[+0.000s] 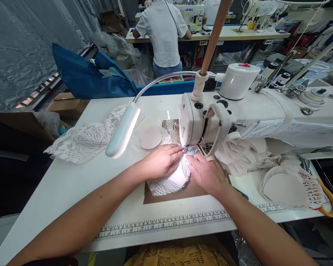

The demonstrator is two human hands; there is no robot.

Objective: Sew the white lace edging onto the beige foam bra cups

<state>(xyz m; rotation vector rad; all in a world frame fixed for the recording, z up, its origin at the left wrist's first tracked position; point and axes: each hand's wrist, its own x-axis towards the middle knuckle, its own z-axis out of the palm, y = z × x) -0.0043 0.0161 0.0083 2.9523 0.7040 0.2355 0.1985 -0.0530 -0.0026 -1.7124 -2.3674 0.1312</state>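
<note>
A white lace piece with a smooth pale pad (180, 175) lies under the needle area of a white sewing machine (190, 118). My left hand (165, 159) rests flat on its upper left part, fingers stretched toward the presser foot (190, 147). On the other side, my right hand (207, 171) has its fingertips closed at the edge of the lace piece, close to the foot. Both hands partly cover the work. Beneath it is a brown sheet (155, 197) on the white table. Left of the machine lies a round pale pad (151, 137).
A lamp on a bendable neck (124, 127) hangs over the left side, above white lace (83, 142). To the right are pale fabric pieces (242, 157), stacked round pads (285, 188) and orange-handled scissors (331, 201). A printed ruler (163, 225) runs along the front edge. A person (163, 33) sits beyond.
</note>
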